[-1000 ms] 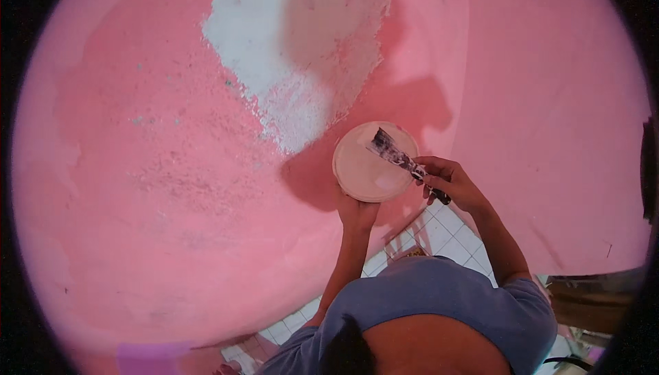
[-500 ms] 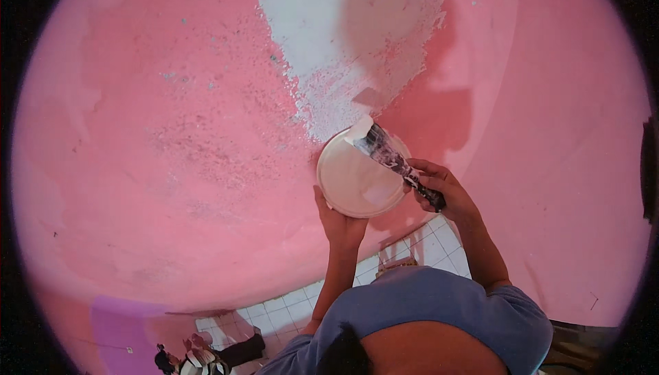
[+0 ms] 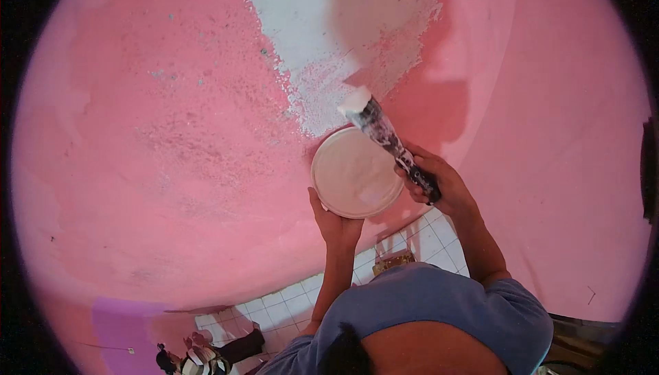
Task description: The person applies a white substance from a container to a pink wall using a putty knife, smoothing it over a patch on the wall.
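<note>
Far L, low: purple patch (image 3: 122,327) on scuffed, chipped pink wall (image 3: 137,238). Bottom L: another person (image 3: 199,360), small in view, in dark legwear, on white tiled floor (image 3: 294,306). Up top, L of ctr: big white patch (image 3: 295,11) on same wall, w/ ragged edges, speckled lower end, shadow over R part. Below that, nr ctr: L grip (image 3: 336,229), closed on lower L edge of round shallow dish (image 3: 351,176), thumb up by rim, fingers mostly hidden underneath. Dish pale inside, sl. uneven, just below white patch in view. Next R: scraper (image 3: 379,128), tilted up-L past dish's upper R edge, smeared blade w/ white paste at tip; can't tell if touching wall. Then R grip (image 3: 449,183), fingers wrapped snug round scraper's black handle, just R of dish. Below: blue shirt (image 3: 432,289). Far R: plainer pink wall section (image 3: 576,155).
</note>
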`<state>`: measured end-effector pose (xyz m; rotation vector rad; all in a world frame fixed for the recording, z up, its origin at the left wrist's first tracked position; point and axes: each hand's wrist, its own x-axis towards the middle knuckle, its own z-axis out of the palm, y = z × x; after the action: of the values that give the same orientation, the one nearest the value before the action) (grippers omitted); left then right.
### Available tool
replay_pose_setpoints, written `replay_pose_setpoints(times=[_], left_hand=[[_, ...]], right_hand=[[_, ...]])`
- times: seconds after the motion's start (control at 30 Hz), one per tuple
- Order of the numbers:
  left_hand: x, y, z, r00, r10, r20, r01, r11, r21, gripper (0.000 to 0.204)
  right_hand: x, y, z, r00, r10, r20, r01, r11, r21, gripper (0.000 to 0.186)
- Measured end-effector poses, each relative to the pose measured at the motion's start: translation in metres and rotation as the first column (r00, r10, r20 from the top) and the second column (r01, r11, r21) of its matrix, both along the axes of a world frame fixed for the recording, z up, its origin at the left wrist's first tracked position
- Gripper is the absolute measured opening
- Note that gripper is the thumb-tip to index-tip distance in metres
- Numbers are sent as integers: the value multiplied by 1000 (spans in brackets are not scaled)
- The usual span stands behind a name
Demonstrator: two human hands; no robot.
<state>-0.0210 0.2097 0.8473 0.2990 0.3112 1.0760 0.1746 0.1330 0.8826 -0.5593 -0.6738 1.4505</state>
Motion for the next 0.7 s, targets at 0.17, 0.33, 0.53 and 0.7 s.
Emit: replay_pose_setpoints(times=[0.17, 0.33, 0.53, 0.7], left_hand=[[-8, -1, -3, 999, 42, 17, -41, 999, -22, 63], [-19, 7, -26, 996, 82, 29, -80, 995, -59, 62], [-36, 3, -61, 993, 116, 6, -115, 989, -88, 64], [-67, -10, -84, 982, 187, -22, -188, 977, -99, 63]], right_hand=[[-30, 35, 20, 931, -268, 248, 240, 961, 139, 43], [-47, 89, 11, 8, -857, 516, 328, 490, 808, 50], [-46, 148, -33, -117, -861, 495, 283, 449, 848, 57], [-61, 161, -43, 46, -870, 491, 324, 478, 816, 57]])
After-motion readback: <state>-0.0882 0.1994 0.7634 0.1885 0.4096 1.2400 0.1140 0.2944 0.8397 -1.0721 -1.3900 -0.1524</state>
